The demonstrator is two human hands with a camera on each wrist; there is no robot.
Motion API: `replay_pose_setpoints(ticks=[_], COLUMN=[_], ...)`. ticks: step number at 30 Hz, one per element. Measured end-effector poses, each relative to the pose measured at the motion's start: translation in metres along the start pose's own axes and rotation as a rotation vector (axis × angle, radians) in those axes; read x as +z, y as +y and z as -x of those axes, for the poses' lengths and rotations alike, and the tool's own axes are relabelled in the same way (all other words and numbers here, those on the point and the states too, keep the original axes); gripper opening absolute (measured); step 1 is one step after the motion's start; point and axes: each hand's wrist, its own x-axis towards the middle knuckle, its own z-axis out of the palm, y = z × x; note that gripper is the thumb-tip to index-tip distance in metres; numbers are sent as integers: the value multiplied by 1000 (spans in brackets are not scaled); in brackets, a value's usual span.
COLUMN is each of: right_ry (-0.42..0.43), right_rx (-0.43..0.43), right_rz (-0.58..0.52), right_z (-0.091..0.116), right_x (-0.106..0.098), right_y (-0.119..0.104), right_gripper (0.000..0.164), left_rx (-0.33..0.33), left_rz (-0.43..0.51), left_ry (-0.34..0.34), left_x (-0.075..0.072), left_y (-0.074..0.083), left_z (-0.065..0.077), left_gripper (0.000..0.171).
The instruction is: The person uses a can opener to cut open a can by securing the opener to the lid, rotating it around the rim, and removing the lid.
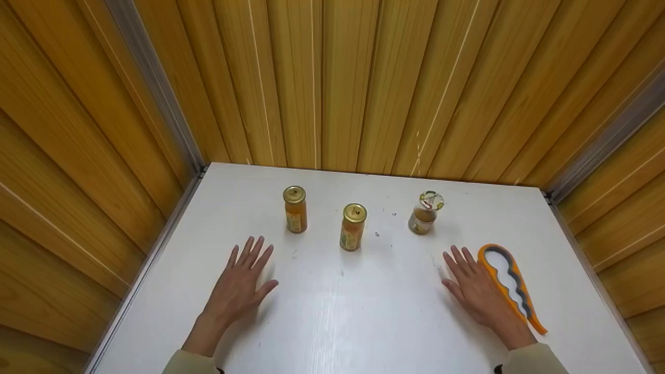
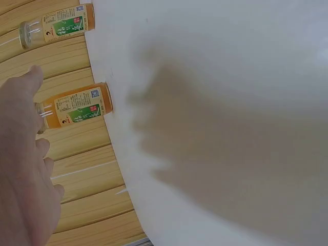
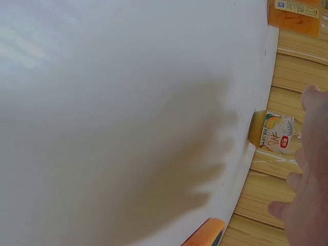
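Around the middle of the head view, everything looks unstarted to me: two orange-filled glass jars with gold metal lids [image 1: 296, 215] and a smaller glass jar with a fruit-print lid [image 1: 423, 218] all stand upright and capped, so any actual handling is left to do. Left hand [image 1: 238, 288], lower left, fingers spread, holding nothing; the nearest gold-lidded jar is just past its fingertips, toward upper right. Right hand [image 1: 480, 293], lower right, is loosely fanned and also holds nothing. The small jar is beyond its fingertips, up-left. An orange-and-grey looped plastic opener [image 1: 520, 283] lies right beside that hand; can't tell if they touch.
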Motion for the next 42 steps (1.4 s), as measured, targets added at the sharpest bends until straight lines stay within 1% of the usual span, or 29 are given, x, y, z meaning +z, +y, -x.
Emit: replay_pose_setpoints(ticks=[4,10,13,18,21,25,28,30,32,35,37,39,42], right_ry=[5,-27,-20,-9,4,50,92,96,105,78,56,33,-1], right_rx=[34,118,149,194,214,250,287,325,356,416,447,475,516], right_rz=[2,-25,-23,-32,-50,-31,11,27,43,49,49,41,16], right_z=[5,8,10,16,21,28,35,41,46,52,56,60,66], right_x=[-1,-4,-6,-10,-13,-15,-16,-16,-17,-18,-19,-19,-20], right_y=[4,14,20,29,35,43,49,54,60,67,71,74,79], right_gripper=[65,68,70,73,74,77,78,79,79,83,86,90,95], left_rx=[14,-8,-13,-43,-71,-132,-192,-242,-309,-404,-448,-472,-510], left_rz=[-10,12,23,34,66,158,239,293,370,496,565,601,623], left_ry=[32,45,53,79,87,84,79,76,65,64,66,70,60], left_x=[3,9,11,17,19,19,20,22,23,25,26,28,31], left_y=[2,7,10,15,19,26,31,33,35,34,33,32,30], left_z=[-8,-18,-24,-34,-40,-47,-53,-58,-64,-72,-77,-81,-87], left_gripper=[70,67,67,66,67,70,71,72,72,70,70,69,70])
